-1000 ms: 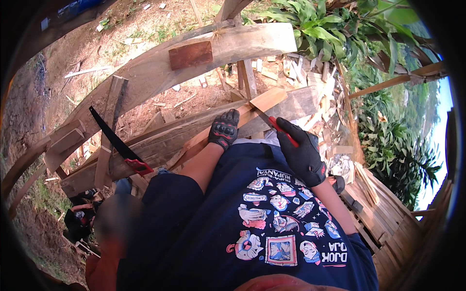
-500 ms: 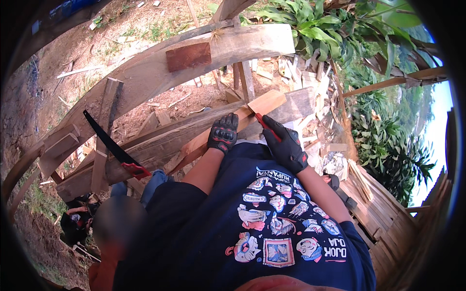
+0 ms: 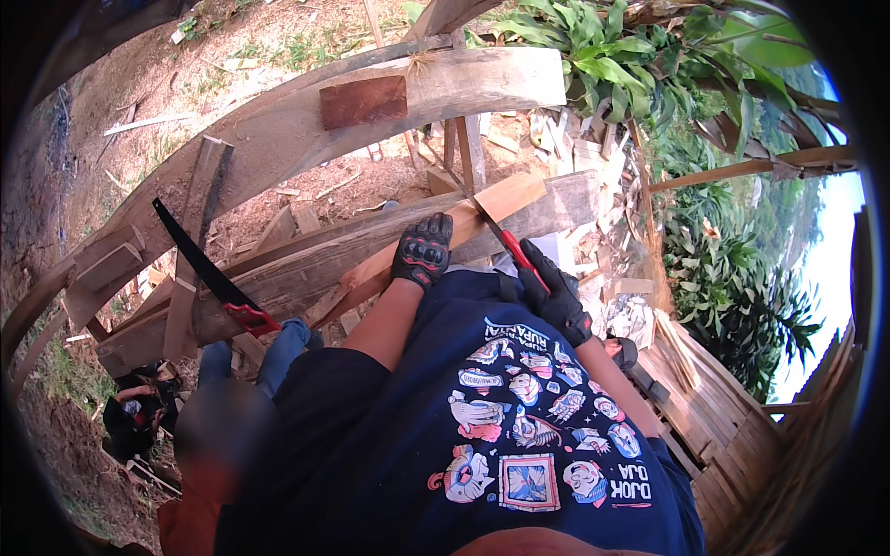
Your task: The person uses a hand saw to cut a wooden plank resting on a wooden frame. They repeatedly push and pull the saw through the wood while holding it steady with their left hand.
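A hand saw [image 3: 489, 221] with a red handle lies across a long piece of wood [image 3: 513, 193], its blade reaching past the far side. My right hand [image 3: 553, 295], in a black glove, is closed round the saw's handle, close to my body. Left of the blade, my gloved left hand [image 3: 424, 250] presses on top of the same wood, fingers laid over it and pointing away from me. The wood rests on a wider grey plank [image 3: 567, 206]. How deep the blade sits in the wood I cannot tell.
A second saw [image 3: 211, 269], black-bladed, leans at the left. Beyond the plank curves a thick beam [image 3: 278, 139] with a reddish-brown block [image 3: 363, 102] on it. Wood scraps [image 3: 603, 157] litter the ground. Another person in jeans [image 3: 283, 352] is at the lower left.
My right hand has drawn the saw back toward my body and to the right, so more of its blade shows. The left hand stays on the wood.
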Demonstrator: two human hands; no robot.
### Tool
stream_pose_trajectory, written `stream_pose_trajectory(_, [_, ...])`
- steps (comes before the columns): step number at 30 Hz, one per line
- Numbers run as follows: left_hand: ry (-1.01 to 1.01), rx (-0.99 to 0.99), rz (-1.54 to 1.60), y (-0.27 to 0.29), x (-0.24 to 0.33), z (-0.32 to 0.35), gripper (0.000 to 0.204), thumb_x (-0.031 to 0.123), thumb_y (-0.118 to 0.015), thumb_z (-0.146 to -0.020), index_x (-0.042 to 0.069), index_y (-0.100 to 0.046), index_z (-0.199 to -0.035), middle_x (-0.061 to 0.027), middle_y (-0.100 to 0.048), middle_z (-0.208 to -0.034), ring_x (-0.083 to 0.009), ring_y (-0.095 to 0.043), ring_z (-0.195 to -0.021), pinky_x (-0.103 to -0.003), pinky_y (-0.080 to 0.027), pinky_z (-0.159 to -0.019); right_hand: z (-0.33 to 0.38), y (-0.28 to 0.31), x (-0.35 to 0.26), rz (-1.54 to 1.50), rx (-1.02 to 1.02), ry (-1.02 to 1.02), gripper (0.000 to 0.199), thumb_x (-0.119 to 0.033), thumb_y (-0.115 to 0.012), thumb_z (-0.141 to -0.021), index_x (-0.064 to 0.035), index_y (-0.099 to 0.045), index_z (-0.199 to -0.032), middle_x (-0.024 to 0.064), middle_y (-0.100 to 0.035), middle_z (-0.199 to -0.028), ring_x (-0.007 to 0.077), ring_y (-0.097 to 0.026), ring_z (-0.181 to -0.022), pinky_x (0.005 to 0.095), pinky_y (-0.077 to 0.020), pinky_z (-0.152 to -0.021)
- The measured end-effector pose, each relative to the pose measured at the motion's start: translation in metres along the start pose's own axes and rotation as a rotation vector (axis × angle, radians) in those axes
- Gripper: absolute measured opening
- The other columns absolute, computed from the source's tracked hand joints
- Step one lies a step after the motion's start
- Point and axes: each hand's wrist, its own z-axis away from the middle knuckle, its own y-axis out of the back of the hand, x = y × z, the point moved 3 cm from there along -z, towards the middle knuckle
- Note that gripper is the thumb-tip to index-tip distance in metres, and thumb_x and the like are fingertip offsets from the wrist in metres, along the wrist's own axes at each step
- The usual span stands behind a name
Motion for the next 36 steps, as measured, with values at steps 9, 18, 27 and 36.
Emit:
stream_pose_trajectory(9, [-0.007, -0.013, -0.051, -0.013, -0.002, 0.002, 0.07, 0.037, -0.072, -0.096, 0.008, -0.053, -0.157, -0.0161, -0.062, -0.154, -0.0306, -0.061, -0.14, -0.05, -0.047, -0.114, -0.021, 0.004, -0.063, 0.118, -0.038, -0.103, 0.061, -0.029, -0.068, -0.105, -0.0089, -0.052, -0.161, 0.0273, -0.071, -0.138, 0.0454, -0.072, -0.12, 0.0488, -0.057, -0.104])
stream_pose_trajectory(18, [0.027, -0.065, -0.042, 0.003, -0.001, -0.001, 0.073, 0.04, -0.075, -0.094, 0.01, -0.052, -0.157, -0.0138, -0.059, -0.158, -0.0291, -0.058, -0.143, -0.049, -0.046, -0.116, 0.058, 0.073, -0.078, -0.076, -0.002, -0.226, 0.051, -0.022, -0.067, -0.107, -0.0106, -0.061, -0.156, 0.0221, -0.069, -0.146, 0.0354, -0.068, -0.136, 0.0443, -0.0513, -0.114])
stream_pose_trajectory(27, [0.02, -0.073, -0.025, 0.005, -0.001, -0.004, 0.072, 0.039, -0.078, -0.091, 0.009, -0.055, -0.153, -0.0134, -0.064, -0.151, -0.0289, -0.062, -0.139, -0.048, -0.05, -0.112, 0.102, 0.082, -0.13, 0.128, 0.085, -0.134, 0.049, -0.017, -0.071, -0.104, -0.0091, -0.065, -0.151, 0.0211, -0.077, -0.132, 0.0347, -0.077, -0.118, 0.0417, -0.0574, -0.102])
stream_pose_trajectory(36, [0.007, -0.029, -0.012, 0.009, -0.002, -0.005, 0.07, 0.038, -0.079, -0.09, 0.008, -0.058, -0.149, -0.0138, -0.066, -0.148, -0.0296, -0.063, -0.136, -0.047, -0.051, -0.111, 0.101, 0.08, -0.131, 0.094, 0.108, -0.23, 0.045, -0.014, -0.071, -0.103, -0.0057, -0.068, -0.147, 0.0207, -0.075, -0.137, 0.0317, -0.073, -0.128, 0.0408, -0.0547, -0.11])
